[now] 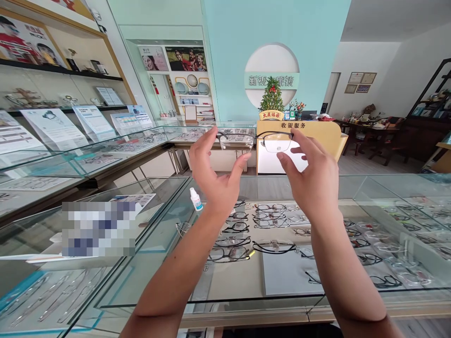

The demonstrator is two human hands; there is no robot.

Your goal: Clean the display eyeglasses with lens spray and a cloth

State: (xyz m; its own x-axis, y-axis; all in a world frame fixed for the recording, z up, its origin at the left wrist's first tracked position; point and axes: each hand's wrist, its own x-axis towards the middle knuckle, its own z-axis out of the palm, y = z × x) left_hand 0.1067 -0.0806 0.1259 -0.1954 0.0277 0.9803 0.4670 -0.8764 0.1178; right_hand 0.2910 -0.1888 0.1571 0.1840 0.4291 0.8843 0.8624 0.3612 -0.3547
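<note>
A pair of half-rim eyeglasses (273,135) with a dark upper rim and clear lenses is held up in front of me, above the glass counter. My left hand (218,171) grips its left end, with fingertips at the top corner and the thumb near the lower edge of the lens. At the other end, my right hand (310,169) pinches the frame the same way, its thumb by the bottom of the right lens. Below my hands, several rows of eyeglasses (274,246) lie inside the glass display case.
A small white spray bottle (196,200) stands on the glass counter (169,281) left of my forearm. Papers (141,201) lie farther left. A yellow and white cashier desk (334,136) is beyond the counter, and another glass case (123,145) runs along the left.
</note>
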